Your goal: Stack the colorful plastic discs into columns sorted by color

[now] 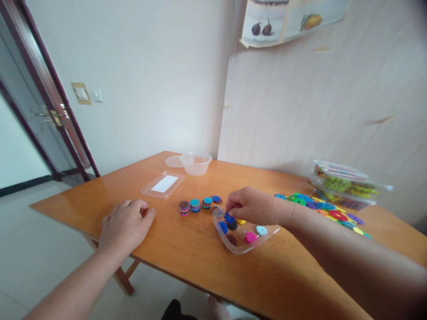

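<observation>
While the right hand [255,206] bunches its fingertips over a blue disc [229,218] in the clear tray [240,248], I cannot tell whether it grips it. The tray sits close to the near edge of the tabletop [187,253], light and unheld. The left hand [125,224] lies palm down well apart, fingers loosely curled, holding nothing. A push or snag could skid or tip the tray and scatter discs. The short stacks [199,204] just beside it could topple.
</observation>
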`<state>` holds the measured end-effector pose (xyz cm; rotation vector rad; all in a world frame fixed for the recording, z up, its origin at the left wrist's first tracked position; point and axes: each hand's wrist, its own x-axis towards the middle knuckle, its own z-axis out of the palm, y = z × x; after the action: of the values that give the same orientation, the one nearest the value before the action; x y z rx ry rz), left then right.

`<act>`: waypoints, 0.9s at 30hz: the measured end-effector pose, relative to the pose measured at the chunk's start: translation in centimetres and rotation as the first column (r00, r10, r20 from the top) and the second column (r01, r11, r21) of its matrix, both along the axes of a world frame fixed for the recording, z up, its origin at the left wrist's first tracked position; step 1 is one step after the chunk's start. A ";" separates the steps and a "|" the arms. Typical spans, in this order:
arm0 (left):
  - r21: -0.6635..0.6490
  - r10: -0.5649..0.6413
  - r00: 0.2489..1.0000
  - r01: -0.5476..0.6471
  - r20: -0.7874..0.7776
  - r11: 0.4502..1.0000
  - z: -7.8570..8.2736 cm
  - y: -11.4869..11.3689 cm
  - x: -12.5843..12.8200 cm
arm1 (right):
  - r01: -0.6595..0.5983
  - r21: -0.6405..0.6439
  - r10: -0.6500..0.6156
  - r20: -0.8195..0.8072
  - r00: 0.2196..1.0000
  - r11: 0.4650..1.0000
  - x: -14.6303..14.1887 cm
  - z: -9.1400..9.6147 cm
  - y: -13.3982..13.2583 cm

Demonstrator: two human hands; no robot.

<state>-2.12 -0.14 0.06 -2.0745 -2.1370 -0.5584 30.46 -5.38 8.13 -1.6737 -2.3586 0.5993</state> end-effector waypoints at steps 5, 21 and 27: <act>0.010 -0.016 1.000 0.016 -0.008 1.000 -0.1 0.2 -0.1 | 0.043 0.066 -0.041 -0.025 0.999 0.997 -0.5 -2.1 0.1; 0.002 -0.005 1.000 0.005 -0.001 1.000 0.0 0.1 0.0 | 0.089 0.184 -0.101 0.060 0.993 0.979 -0.9 -2.0 0.2; 0.009 -0.002 1.000 0.002 -0.004 1.000 -0.1 0.0 -0.1 | 0.113 0.233 -0.133 0.072 0.989 0.966 -0.4 -0.2 3.8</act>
<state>-2.22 -0.13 -0.02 -2.0717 -2.1261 -0.5625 30.06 -1.62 7.96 -1.7552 -2.2581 0.2276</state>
